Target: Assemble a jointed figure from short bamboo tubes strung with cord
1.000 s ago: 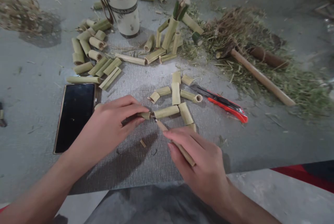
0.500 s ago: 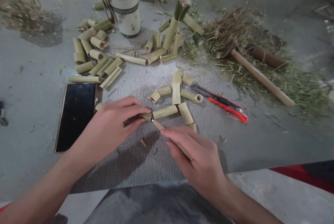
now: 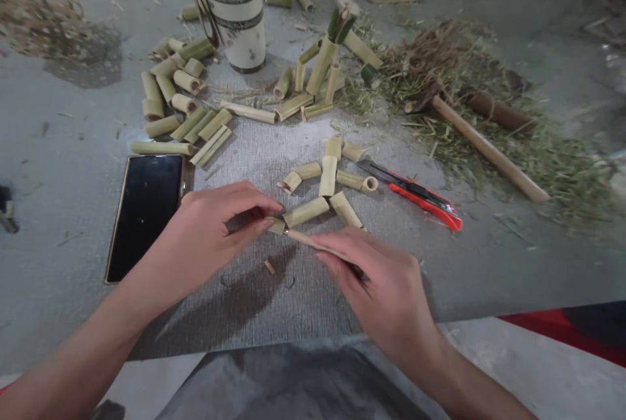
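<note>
My left hand pinches a short bamboo piece between thumb and fingertips, just above the table. My right hand is closed around a slim tool with a pale wooden handle; its small metal end touches or nearly touches that piece, and I cannot make out the tip. Right behind lie cut bamboo pieces laid out like a figure, with an upright middle piece, a slanted leg piece and another leg piece. A small bamboo scrap rests on the table in front.
A phone lies left of my left hand. An orange-red utility knife and a hammer are at right, by green shavings. Farther back are cut bamboo pieces, a standing bamboo figure and a patterned white cup.
The right hand has shifted slightly right, and its tool lies flatter. The left fingers and the pinched bamboo piece are slightly lower. The leg pieces look slightly shifted.
</note>
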`<action>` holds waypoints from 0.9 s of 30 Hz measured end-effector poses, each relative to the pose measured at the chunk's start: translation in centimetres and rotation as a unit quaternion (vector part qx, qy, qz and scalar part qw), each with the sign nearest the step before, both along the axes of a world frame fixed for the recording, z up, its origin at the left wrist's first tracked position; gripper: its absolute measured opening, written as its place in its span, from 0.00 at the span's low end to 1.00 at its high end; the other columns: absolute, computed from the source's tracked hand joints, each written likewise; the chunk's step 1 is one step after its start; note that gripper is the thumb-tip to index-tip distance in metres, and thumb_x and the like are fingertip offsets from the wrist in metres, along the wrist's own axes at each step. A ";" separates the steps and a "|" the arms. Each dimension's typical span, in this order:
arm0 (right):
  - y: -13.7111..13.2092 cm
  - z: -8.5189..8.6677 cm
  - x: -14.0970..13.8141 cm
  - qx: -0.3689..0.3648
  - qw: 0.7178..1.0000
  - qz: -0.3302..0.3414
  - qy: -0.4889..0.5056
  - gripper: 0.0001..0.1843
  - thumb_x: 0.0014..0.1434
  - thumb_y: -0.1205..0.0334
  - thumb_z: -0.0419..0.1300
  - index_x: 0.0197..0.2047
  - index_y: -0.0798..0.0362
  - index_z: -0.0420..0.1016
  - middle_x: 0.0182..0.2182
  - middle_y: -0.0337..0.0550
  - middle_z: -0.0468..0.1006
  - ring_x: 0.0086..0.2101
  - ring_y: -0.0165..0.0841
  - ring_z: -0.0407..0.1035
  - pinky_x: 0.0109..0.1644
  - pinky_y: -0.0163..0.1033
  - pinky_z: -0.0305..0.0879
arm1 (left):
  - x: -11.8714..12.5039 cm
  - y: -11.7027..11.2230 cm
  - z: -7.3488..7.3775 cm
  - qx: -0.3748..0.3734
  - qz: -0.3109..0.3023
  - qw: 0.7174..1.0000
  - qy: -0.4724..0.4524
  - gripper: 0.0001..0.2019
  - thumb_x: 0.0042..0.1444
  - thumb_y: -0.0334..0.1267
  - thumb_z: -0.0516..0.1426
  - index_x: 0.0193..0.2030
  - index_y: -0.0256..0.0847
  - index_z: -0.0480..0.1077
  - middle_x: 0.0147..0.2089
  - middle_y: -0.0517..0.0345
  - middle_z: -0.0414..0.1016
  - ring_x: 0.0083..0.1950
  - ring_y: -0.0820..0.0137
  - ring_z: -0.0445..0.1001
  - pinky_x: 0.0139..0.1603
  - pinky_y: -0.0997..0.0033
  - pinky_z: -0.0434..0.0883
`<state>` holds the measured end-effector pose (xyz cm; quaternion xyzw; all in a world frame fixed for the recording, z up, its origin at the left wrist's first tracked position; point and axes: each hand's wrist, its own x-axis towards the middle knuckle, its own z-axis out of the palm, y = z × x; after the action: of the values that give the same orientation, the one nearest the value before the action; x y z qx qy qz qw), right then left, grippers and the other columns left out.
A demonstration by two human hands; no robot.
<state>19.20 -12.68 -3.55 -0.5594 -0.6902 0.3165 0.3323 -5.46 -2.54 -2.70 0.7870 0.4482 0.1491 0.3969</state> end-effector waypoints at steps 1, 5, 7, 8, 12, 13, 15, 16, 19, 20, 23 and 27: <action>0.1 0.1 0.0 -0.002 1.000 -0.005 -0.002 0.11 0.76 0.69 0.60 0.53 0.49 0.83 0.42 0.37 0.85 0.38 0.28 0.79 0.44 0.33 0.72 | -0.1 0.0 0.0 -0.008 -0.001 1.000 -0.003 0.08 0.72 0.41 0.60 0.51 0.52 0.82 0.50 0.57 0.86 0.45 0.65 0.83 0.41 0.71 0.76; 0.3 0.3 0.0 -0.015 1.000 -0.020 -0.020 0.11 0.74 0.69 0.62 0.54 0.47 0.82 0.40 0.33 0.86 0.35 0.26 0.78 0.41 0.31 0.71 | -0.3 0.1 0.1 -0.052 0.008 0.998 -0.016 0.11 0.68 0.35 0.60 0.50 0.53 0.83 0.49 0.58 0.86 0.45 0.66 0.83 0.42 0.72 0.77; 0.3 0.3 0.0 -0.019 0.999 -0.024 -0.023 0.11 0.73 0.69 0.63 0.53 0.46 0.83 0.40 0.32 0.86 0.34 0.25 0.78 0.40 0.30 0.71 | -0.3 0.1 0.3 -0.069 0.009 0.997 -0.025 0.11 0.68 0.34 0.60 0.50 0.53 0.83 0.49 0.58 0.86 0.44 0.66 0.83 0.43 0.72 0.78; 0.4 0.2 0.0 -0.018 0.999 -0.024 -0.023 0.11 0.73 0.69 0.64 0.53 0.46 0.83 0.40 0.32 0.87 0.34 0.25 0.79 0.40 0.30 0.72 | -0.4 0.1 0.3 -0.076 0.011 0.997 -0.030 0.11 0.67 0.34 0.60 0.49 0.52 0.83 0.49 0.58 0.86 0.44 0.66 0.83 0.43 0.72 0.78; 0.4 0.0 0.0 -0.004 1.000 -0.023 -0.014 0.10 0.73 0.69 0.64 0.53 0.46 0.83 0.42 0.34 0.88 0.35 0.26 0.81 0.41 0.29 0.74 | -0.3 0.1 0.4 -0.089 0.023 0.995 -0.045 0.12 0.66 0.31 0.60 0.47 0.51 0.83 0.48 0.59 0.85 0.45 0.67 0.83 0.48 0.71 0.78; 0.4 0.0 0.0 -0.004 1.000 -0.025 -0.012 0.10 0.73 0.68 0.64 0.52 0.46 0.83 0.42 0.34 0.88 0.34 0.26 0.81 0.40 0.30 0.74 | -0.2 0.1 0.5 -0.090 0.026 0.995 -0.047 0.12 0.66 0.31 0.60 0.47 0.50 0.83 0.48 0.59 0.85 0.45 0.67 0.83 0.48 0.71 0.79; 0.4 0.1 0.1 -0.008 1.000 -0.028 -0.011 0.09 0.73 0.67 0.64 0.52 0.47 0.83 0.41 0.35 0.89 0.33 0.27 0.81 0.39 0.30 0.74 | -0.1 0.1 0.5 -0.093 0.028 0.994 -0.051 0.11 0.65 0.31 0.60 0.46 0.50 0.83 0.48 0.59 0.85 0.46 0.67 0.83 0.49 0.70 0.79; 0.4 0.2 0.1 -0.011 0.999 -0.032 -0.011 0.09 0.73 0.66 0.65 0.52 0.47 0.84 0.41 0.35 0.89 0.33 0.27 0.81 0.38 0.30 0.75 | -0.1 0.0 0.6 -0.094 0.031 0.994 -0.055 0.11 0.65 0.31 0.60 0.46 0.50 0.83 0.48 0.59 0.85 0.46 0.67 0.83 0.49 0.70 0.78; 0.4 0.4 0.2 -0.021 0.999 -0.049 -0.007 0.08 0.72 0.65 0.65 0.51 0.46 0.84 0.37 0.33 0.88 0.30 0.26 0.79 0.33 0.29 0.73 | -0.1 -0.2 0.9 -0.111 0.054 0.990 -0.073 0.09 0.66 0.30 0.61 0.45 0.48 0.82 0.47 0.60 0.85 0.47 0.68 0.82 0.51 0.70 0.78; 0.4 0.5 0.2 -0.022 0.998 -0.057 -0.004 0.08 0.72 0.65 0.65 0.51 0.46 0.84 0.35 0.33 0.88 0.28 0.26 0.78 0.32 0.29 0.72 | -0.1 -0.3 1.0 -0.118 0.067 0.987 -0.082 0.08 0.66 0.31 0.62 0.44 0.47 0.82 0.47 0.60 0.85 0.47 0.68 0.81 0.51 0.70 0.78; 0.4 0.7 0.3 -0.018 0.997 -0.076 0.003 0.07 0.71 0.64 0.65 0.49 0.45 0.85 0.28 0.32 0.84 0.22 0.26 0.74 0.29 0.29 0.73 | -0.2 -0.4 1.2 -0.124 0.087 0.982 -0.113 0.05 0.68 0.33 0.63 0.44 0.46 0.82 0.46 0.61 0.85 0.47 0.69 0.80 0.52 0.70 0.79; 0.3 0.7 0.3 -0.014 0.996 -0.087 0.021 0.09 0.70 0.65 0.65 0.50 0.43 0.85 0.24 0.29 0.79 0.20 0.25 0.71 0.26 0.28 0.71 | -0.4 -0.6 1.2 -0.107 0.081 0.980 -0.149 0.05 0.69 0.33 0.64 0.44 0.46 0.83 0.46 0.60 0.85 0.47 0.69 0.80 0.51 0.70 0.78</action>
<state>19.50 -12.38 -2.87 -0.6152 -0.6274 0.3074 0.3652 -5.81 -3.15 -1.49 0.6701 0.4596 0.2472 0.5279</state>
